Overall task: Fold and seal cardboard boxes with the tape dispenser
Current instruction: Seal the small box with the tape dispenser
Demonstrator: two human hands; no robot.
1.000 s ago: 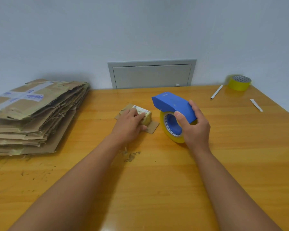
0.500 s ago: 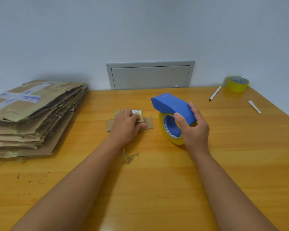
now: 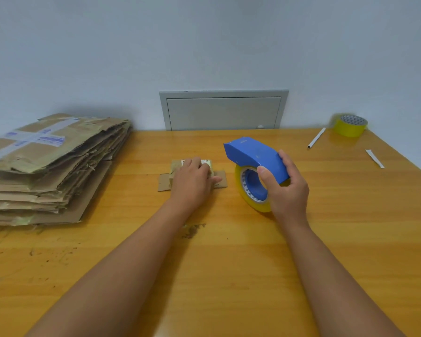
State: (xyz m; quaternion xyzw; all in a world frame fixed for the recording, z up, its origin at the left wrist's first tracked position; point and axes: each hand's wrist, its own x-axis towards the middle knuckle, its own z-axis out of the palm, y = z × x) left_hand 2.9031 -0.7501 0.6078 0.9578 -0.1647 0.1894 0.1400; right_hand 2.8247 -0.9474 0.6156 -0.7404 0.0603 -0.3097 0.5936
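Small cardboard box [image 3: 192, 170], head view: lying near the middle of the wooden table [image 3: 229, 276], just left of the tape dispenser, its side flaps splayed flat on the wood. Your left hand [image 3: 192, 183] is pressing down on it, fingers lying close together over the top, thumb resting toward the right flap; whether the top seam is closed beneath the palm cannot be told.

Blue tape dispenser [image 3: 255, 164], with its yellow tape roll [image 3: 252, 190]: just right of the box, not touching it. Your right hand [image 3: 286, 190] is gripping it, fingers curled over the blue housing, thumb wrapped on the near side.

Step in hand, as judged: you are holding the box shut while bringing the dispenser in for sealing. The next move is calling for setting the dispenser's front edge on the box top, which your left hand is covering; it would need to slide aside.

Left of the box: stack of flattened cartons [image 3: 51, 166]. Behind the box: grey wall panel [image 3: 224, 110]. Far right of the box: spare tape roll [image 3: 350, 125], white pen [image 3: 316, 138], paper strip [image 3: 374, 158]. Near side of the box: cardboard crumbs [image 3: 192, 231]. None is lying between dispenser and box.
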